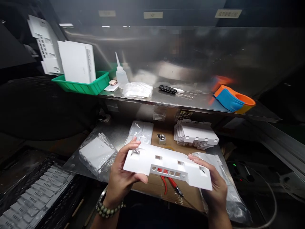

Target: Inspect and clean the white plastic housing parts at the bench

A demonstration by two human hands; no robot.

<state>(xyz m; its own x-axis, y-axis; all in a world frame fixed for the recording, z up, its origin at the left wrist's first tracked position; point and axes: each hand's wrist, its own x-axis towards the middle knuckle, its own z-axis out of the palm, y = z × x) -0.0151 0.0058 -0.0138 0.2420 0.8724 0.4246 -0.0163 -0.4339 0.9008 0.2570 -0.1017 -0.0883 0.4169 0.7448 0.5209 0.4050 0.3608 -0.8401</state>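
Observation:
Both hands hold a white plastic housing [143, 159] with a row of port cutouts along its near side. My left hand [119, 175] grips its left end, thumb underneath and fingers on the top edge. At the other end, my right hand [215, 183] is closed round the corner. Red-handled pliers [172, 183] lie on the brown cardboard [154, 189] beneath, partly covered by the housing. Behind it stands a small dispenser with a metal cap [162, 139]. A stack of similar white housings [196, 133] sits at the back right of the worktop.
Bagged white housings [97, 154] lie at left, and plastic bags [224, 178] at right. A black crate [35, 197] holds several housings. On the metal shelf [200, 103] are a green bin [81, 86], a squeeze bottle [121, 76], a black-handled tool [167, 89] and an orange-blue tape roll [233, 99].

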